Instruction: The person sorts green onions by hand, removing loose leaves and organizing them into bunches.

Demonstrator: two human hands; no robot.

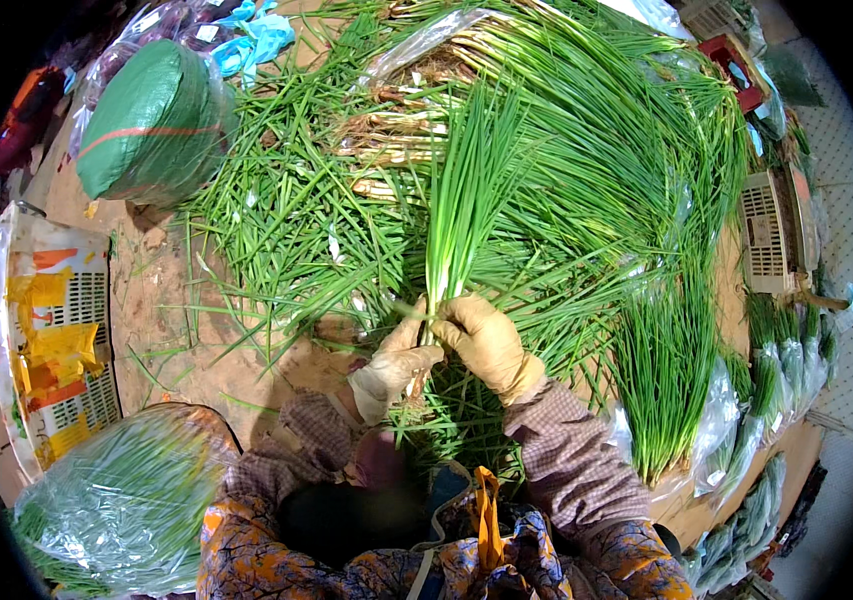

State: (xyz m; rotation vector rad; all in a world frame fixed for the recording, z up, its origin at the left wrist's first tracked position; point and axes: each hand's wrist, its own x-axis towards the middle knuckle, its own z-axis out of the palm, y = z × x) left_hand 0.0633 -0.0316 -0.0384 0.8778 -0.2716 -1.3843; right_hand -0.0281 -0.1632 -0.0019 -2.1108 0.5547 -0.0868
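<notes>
Fingers of both gloved hands closed on stems: left hand [384, 372] grips the green onion bunch [474, 180] low on the stalk from its 8 o'clock side, right hand [486, 342] pinches from 4 o'clock, fingertips near the left thumb. Neither hand nearer, both touching; left sits a bit lower. Bunch lies between the hands, long axis roughly 12:30 to 6:30, leaf tips up at 12:30, roots down by the left palm.

Count: hands 2, held bunch 1.

Outward from hands: loose leaves [286, 165] at 11, too many to count. Big onion heap [596, 140] at 1, one pile, stalks uncountable. Separate onion bunch [658, 385] between 3 and 4: 1. Green wrapped bundle [146, 125] at 10: 1. Perforated crates: 2, left crate [88, 298] at 9, beige crate [766, 235] between 2 and 3. Clear bag of greens [131, 505] at 8: 1.
</notes>
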